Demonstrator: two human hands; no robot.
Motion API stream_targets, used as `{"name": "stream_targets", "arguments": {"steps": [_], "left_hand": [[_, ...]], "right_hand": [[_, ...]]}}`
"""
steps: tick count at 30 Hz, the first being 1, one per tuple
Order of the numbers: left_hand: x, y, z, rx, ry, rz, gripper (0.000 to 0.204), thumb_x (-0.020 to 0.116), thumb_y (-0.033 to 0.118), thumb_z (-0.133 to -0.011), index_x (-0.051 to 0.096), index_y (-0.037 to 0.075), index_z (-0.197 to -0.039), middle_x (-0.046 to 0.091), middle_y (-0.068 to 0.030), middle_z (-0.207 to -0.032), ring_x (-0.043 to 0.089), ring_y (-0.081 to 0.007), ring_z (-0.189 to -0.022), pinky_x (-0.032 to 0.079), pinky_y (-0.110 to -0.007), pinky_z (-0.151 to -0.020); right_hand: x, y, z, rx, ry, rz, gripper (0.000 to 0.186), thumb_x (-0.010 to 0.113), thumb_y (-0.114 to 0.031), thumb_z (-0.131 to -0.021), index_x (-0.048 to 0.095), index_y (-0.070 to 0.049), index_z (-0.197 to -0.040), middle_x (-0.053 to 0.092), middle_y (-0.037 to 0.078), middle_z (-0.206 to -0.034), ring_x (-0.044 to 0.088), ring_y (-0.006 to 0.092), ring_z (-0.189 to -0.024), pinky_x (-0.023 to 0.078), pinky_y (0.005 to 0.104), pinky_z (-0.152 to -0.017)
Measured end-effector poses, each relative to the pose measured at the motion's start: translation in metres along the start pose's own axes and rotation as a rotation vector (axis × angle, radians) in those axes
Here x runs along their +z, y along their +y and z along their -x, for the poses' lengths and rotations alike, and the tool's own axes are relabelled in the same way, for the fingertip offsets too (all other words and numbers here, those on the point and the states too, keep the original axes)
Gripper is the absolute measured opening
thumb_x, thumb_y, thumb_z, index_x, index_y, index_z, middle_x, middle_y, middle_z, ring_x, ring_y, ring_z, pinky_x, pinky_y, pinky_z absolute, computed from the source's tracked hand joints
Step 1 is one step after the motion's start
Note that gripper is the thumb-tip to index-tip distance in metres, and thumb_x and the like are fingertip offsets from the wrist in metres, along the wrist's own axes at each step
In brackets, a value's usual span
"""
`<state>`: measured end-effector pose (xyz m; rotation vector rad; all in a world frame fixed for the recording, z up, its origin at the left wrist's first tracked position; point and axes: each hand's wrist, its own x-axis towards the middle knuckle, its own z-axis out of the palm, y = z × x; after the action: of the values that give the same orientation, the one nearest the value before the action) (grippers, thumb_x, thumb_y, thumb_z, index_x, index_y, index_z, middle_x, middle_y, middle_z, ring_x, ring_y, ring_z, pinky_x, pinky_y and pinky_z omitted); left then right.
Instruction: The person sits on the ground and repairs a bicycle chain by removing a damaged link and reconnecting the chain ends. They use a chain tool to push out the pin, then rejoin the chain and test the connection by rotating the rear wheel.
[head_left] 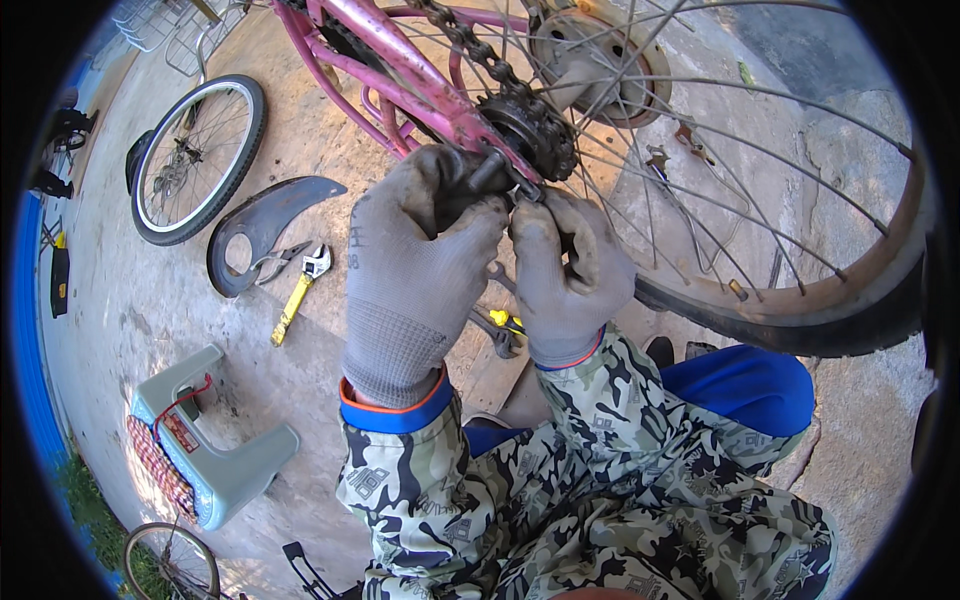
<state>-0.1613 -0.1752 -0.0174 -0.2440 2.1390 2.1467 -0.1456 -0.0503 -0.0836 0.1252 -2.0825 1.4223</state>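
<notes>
A pink bicycle frame (400, 75) reaches down from the top, its rear end meeting the greasy sprocket (535, 135) and dark chain (475, 45) of a spoked wheel (855, 290). Both my hands wear grey, dirt-stained gloves and meet at that frame end. My left hand (425, 240) is closed with curled fingers just below the pink tube; what its fingertips grip is hidden. Close beside it, my right hand (570, 265) pinches at a small dark metal piece (527, 191) by the axle. The fingers cover most of that piece, so its kind is unclear.
Left on the concrete lie a yellow-handled adjustable wrench (300, 295), pliers (280, 260), a dark curved mudguard (262, 225) and a loose wheel (200, 160). A pale plastic stool (215, 440) stands lower left. Another wrench (497, 332) lies beneath my hands.
</notes>
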Motion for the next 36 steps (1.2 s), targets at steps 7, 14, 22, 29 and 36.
{"name": "stream_targets", "arguments": {"steps": [7, 14, 22, 29, 36], "left_hand": [[0.004, -0.001, 0.000, -0.040, 0.017, 0.088, 0.017, 0.065, 0.001, -0.085, 0.066, -0.004, -0.101, 0.068, -0.0035, -0.086, 0.060, -0.0067, -0.073, 0.048, -0.023, -0.065], [0.003, 0.000, 0.000, -0.079, 0.027, 0.110, 0.016, 0.068, 0.002, -0.085, 0.067, -0.004, -0.101, 0.068, -0.0031, -0.085, 0.059, -0.0057, -0.070, 0.047, -0.021, -0.062], [0.004, -0.005, -0.002, -0.059, 0.030, 0.162, 0.017, 0.069, 0.001, -0.086, 0.066, -0.005, -0.101, 0.069, -0.0049, -0.087, 0.060, -0.0058, -0.072, 0.047, -0.021, -0.061], [0.001, -0.005, -0.002, -0.099, 0.020, 0.177, 0.019, 0.068, 0.001, -0.086, 0.064, -0.005, -0.104, 0.071, -0.0066, -0.089, 0.061, -0.0057, -0.073, 0.046, -0.020, -0.061], [0.004, -0.010, -0.005, -0.054, 0.012, 0.255, 0.019, 0.068, -0.001, -0.086, 0.064, -0.006, -0.104, 0.072, -0.0083, -0.093, 0.063, -0.0072, -0.076, 0.049, -0.021, -0.065]], "right_hand": [[-0.005, 0.001, 0.000, 0.082, -0.078, -0.029, 0.012, 0.070, -0.006, -0.091, 0.068, 0.002, -0.099, 0.067, 0.014, -0.080, 0.065, 0.0249, -0.067, 0.052, 0.0348, -0.061], [0.001, 0.000, 0.003, 0.034, 0.049, -0.013, 0.014, 0.070, 0.001, -0.090, 0.066, 0.004, -0.103, 0.066, 0.007, -0.087, 0.059, 0.0091, -0.068, 0.048, 0.0237, -0.061], [-0.008, -0.005, 0.006, 0.007, -0.018, 0.022, 0.030, 0.076, -0.001, -0.087, 0.066, 0.004, -0.115, 0.068, 0.009, -0.092, 0.062, 0.0094, -0.071, 0.050, 0.0226, -0.064], [-0.004, -0.007, -0.001, 0.008, -0.002, -0.009, 0.026, 0.076, -0.004, -0.088, 0.070, 0.006, -0.111, 0.071, 0.010, -0.091, 0.065, 0.0116, -0.073, 0.052, 0.0243, -0.066], [-0.005, -0.011, 0.003, 0.236, -0.042, -0.102, 0.025, 0.073, -0.002, -0.090, 0.069, 0.008, -0.112, 0.071, 0.009, -0.091, 0.065, 0.0092, -0.073, 0.052, 0.0229, -0.067]]}}
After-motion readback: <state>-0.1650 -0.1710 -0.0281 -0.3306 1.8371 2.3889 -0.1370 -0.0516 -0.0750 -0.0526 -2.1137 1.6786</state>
